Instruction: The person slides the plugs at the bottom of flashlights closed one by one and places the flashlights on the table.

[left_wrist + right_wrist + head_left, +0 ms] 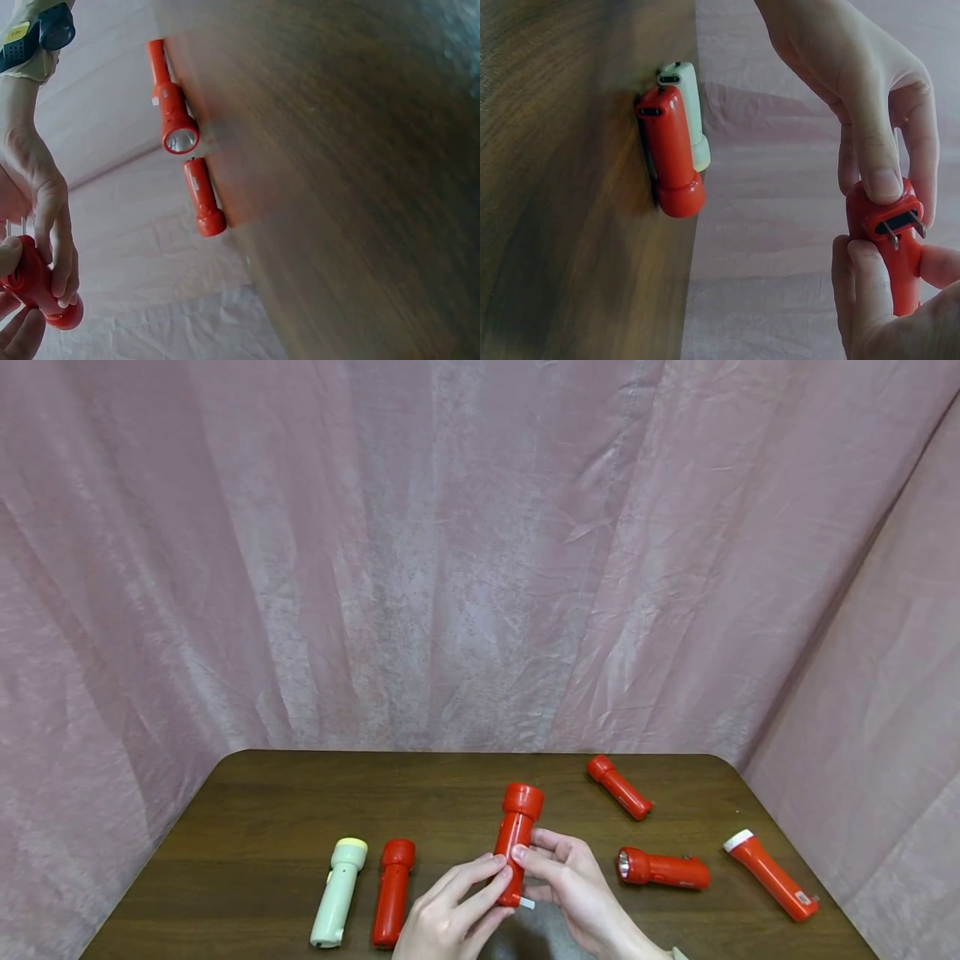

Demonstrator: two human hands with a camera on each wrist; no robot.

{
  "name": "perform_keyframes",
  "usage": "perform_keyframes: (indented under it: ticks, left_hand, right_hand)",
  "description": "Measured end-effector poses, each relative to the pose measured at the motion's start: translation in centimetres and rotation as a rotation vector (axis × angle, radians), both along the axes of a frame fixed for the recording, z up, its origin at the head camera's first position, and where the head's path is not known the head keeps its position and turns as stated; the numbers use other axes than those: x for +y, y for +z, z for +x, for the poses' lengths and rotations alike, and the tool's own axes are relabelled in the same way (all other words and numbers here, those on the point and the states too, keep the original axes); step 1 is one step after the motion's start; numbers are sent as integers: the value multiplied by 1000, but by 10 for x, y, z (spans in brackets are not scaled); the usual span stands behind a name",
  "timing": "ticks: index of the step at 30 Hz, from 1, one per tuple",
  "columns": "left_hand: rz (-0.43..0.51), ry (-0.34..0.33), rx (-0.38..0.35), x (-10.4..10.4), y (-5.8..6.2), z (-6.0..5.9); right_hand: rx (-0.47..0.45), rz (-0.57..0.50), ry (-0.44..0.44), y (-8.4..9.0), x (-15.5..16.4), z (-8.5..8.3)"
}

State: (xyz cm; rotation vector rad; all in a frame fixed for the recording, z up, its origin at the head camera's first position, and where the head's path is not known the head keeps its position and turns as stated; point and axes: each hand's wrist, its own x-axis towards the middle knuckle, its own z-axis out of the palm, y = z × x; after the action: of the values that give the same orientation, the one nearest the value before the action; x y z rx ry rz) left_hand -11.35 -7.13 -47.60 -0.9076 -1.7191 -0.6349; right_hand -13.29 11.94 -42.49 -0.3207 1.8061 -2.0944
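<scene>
A red flashlight [513,831] is held up over the table between both hands, its wide head pointing away. My left hand [450,914] grips its tail end from the left, fingers on the body. From the right, my right hand [577,893] holds the body with the thumb laid along it. Two metal plug prongs [892,232] stick out of the tail in the right wrist view. There the left thumb [881,184] presses on the tail beside the plug. The flashlight's head is out of sight in that view.
A pale green flashlight [337,893] and a red one [392,893] lie at left on the wooden table [247,827]. To the right lie two red flashlights [619,787] [667,870] and a red one with a white head [772,877]. Pink curtains [450,568] surround the table.
</scene>
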Motion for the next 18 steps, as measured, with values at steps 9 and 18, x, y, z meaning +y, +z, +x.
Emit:
perform_keyframes:
  ticks: [9,18]
  left_hand:
    - [-15,-7,13,0,-1,0]
    - [-33,-19,19,-3,0,0]
  right_hand:
    - [6,-13,21,0,2,1]
    - [3,-21,26,-1,1,1]
